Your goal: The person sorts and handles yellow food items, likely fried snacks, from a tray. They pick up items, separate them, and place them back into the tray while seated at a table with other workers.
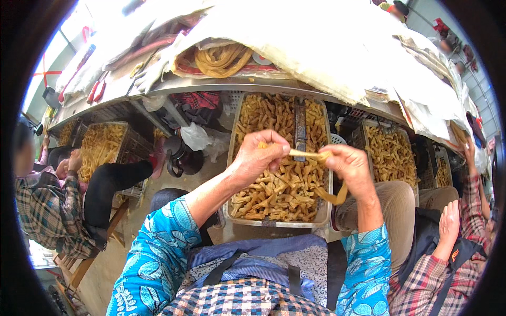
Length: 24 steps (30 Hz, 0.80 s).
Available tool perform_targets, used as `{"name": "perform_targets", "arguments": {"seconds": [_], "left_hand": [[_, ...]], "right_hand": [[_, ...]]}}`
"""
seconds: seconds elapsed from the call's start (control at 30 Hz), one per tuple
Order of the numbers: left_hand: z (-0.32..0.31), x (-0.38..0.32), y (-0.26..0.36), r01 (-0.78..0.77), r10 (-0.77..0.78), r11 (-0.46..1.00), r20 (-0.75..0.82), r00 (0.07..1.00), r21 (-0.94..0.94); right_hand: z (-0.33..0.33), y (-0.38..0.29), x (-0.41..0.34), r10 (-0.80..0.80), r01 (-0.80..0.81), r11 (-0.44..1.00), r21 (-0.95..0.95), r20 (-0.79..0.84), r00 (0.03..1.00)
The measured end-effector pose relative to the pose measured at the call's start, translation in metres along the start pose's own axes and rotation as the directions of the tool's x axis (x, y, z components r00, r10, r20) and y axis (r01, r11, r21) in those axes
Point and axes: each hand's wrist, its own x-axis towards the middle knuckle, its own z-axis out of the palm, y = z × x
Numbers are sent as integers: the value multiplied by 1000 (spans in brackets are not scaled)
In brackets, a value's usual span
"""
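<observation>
Between my two hands a yellow-brown strip (303, 153) of pliable material is drawn taut above a basket. My left hand (263, 152) pinches one end between thumb and fingers. The other end, thicker like a knot, is in the fingers of my right hand (348, 164), and a loose tail (335, 196) of the strip hangs below that hand. Under both hands stands a plastic basket (323, 221) full of short knotted yellow-brown pieces (272, 197). A dark narrow bar (300, 126) lies over the pieces in its back part.
A worktable edge (189, 83) runs across ahead, bearing white sheeting (316, 47) and coiled strips (221, 59). A dark jug (184, 156) and a plastic bag (195, 136) are on the floor at left. Co-workers sit on both sides, beside a left basket (126, 134) and a right basket (391, 154).
</observation>
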Motion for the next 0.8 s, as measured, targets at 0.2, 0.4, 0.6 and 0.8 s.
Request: {"name": "perform_targets", "arguments": {"seconds": [0.2,0.4,0.6,0.8], "left_hand": [[8,53,5,-213,275,936,-206,939,280],[-9,39,-25,-298,436,699,-57,898,650],[0,-1,-32,-376,146,567,360,921,733],[47,-55,-68,656,-587,753,509,630,57]], "right_hand": [[7,26,56,-222,157,954,-257,-247,943],[10,76,44,-39,9,990,-141,-217,975],[43,31,-29,-483,411,737,-536,9,876],[138,-5,-93,-720,816,567,-110,415,556]]}}
